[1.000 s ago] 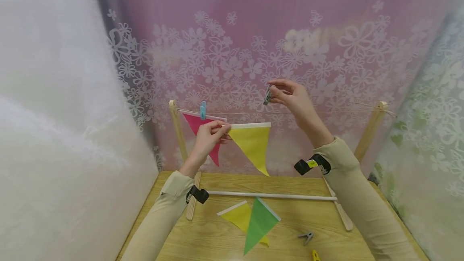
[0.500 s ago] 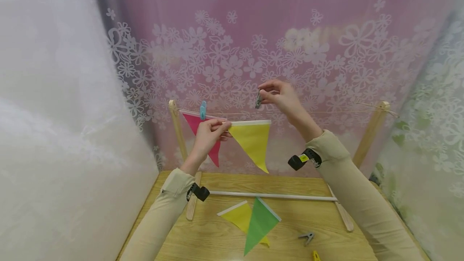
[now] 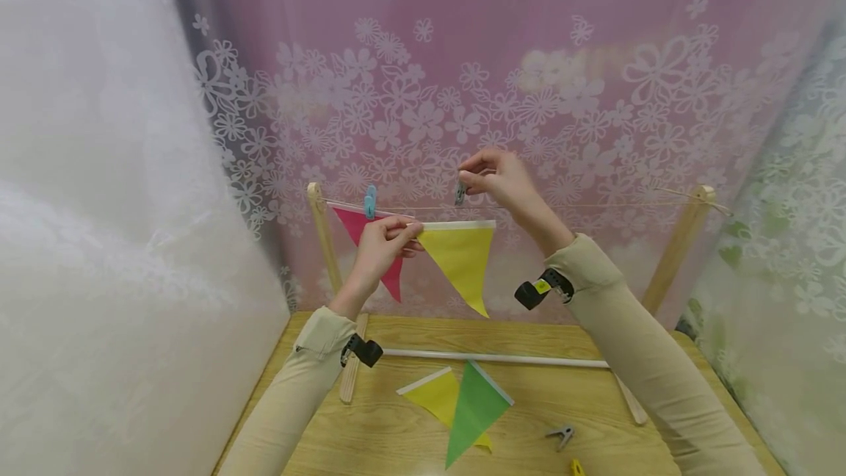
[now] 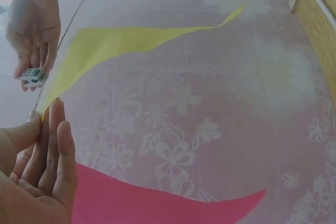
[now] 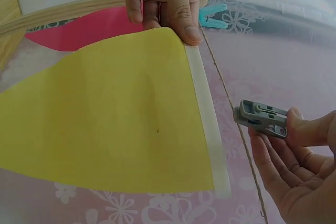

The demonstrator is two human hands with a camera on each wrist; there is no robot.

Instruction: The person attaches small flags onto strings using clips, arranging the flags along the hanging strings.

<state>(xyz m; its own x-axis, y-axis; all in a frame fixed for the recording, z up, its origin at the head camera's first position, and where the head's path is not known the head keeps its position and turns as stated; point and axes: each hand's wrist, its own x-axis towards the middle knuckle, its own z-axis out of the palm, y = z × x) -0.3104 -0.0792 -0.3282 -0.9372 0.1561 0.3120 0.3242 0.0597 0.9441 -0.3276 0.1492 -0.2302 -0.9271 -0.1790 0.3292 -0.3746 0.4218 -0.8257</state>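
My left hand (image 3: 383,247) pinches the upper left corner of a yellow pennant (image 3: 461,259) by its white band, just below the string (image 3: 562,206). In my right hand (image 3: 505,182) a grey clothespin (image 5: 262,117) is held between thumb and fingers, its tip at the string in the right wrist view; whether it touches cannot be told. A pink pennant (image 3: 353,222) hangs at the left, fastened to the string by a light blue clothespin (image 3: 370,201). Part of the pink pennant is hidden behind my left hand.
Wooden posts (image 3: 679,252) hold the string at both ends, with a white rod (image 3: 496,358) low between them. On the table (image 3: 357,439) lie a green pennant (image 3: 474,413), another yellow pennant (image 3: 436,391), a grey clothespin (image 3: 562,435) and a yellow object (image 3: 578,467), partly cut off.
My right hand has moved left and slightly down with the grey clothespin, bringing it to the string above the yellow pennant. My left hand has stayed nearly in place.
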